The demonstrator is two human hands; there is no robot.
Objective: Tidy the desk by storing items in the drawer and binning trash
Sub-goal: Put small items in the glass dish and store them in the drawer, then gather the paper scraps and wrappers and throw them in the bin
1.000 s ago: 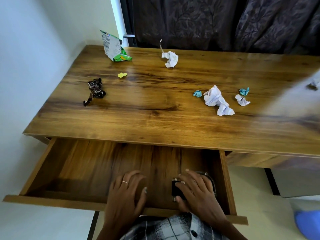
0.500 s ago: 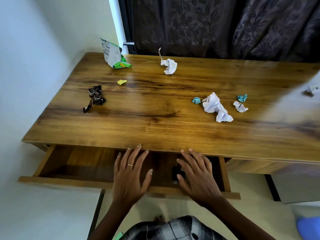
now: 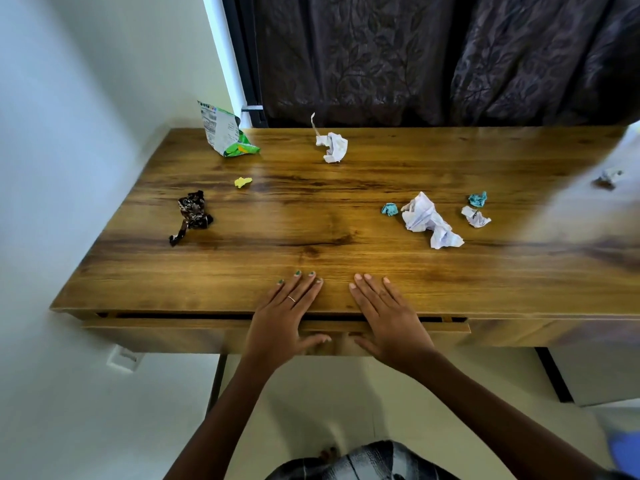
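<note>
drawer (image 3: 180, 336) under the desk (image 3: 346, 244) is sitting almost shut, stiff wood, only a dark slit showing. my left hand (image 3: 282, 318) and right hand (image 3: 388, 320) are lying flat on its front, fingers straight, gripping nothing. big crumpled paper (image 3: 427, 220) is looking light and springy, best pinched by its bulk. chip bag (image 3: 223, 133) is looking thin, probably crackly. dark wrapper (image 3: 192, 214) and 2 teal scraps (image 3: 389, 209) are needing fingertip pinches.

desk (image 3: 311, 237) brown woodgrain | curtain (image 3: 415, 53) dark leaf-patterned | snack bag (image 3: 225, 133) green-white | wrapper (image 3: 192, 213) seemingly dark brown
</note>
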